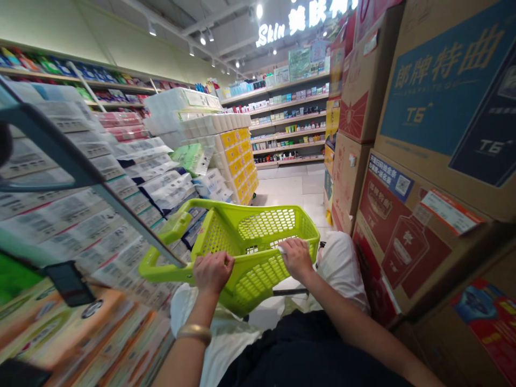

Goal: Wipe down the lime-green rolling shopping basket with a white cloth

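Observation:
A lime-green plastic shopping basket cart (258, 263) with perforated walls stands in front of me, and its inside shows nothing in it. My left hand (213, 270) is closed over the near rim, at the corner by the cart's looped end. Farther right along the same rim rests my right hand (297, 259), its fingers bent round a small white cloth or tissue (281, 249) that is mostly hidden. A grey handle bar (133, 220) slants from the cart's left end up to the upper left.
Stacked packs of paper goods (100, 215) rise close on the left. Tall cardboard cartons (443, 107) stand close on the right. Yellow-sided packs (237, 161) and shelves of small goods (290, 115) are farther ahead, beyond pale floor tiles (288, 188). A dark flat device (69, 283) is at lower left.

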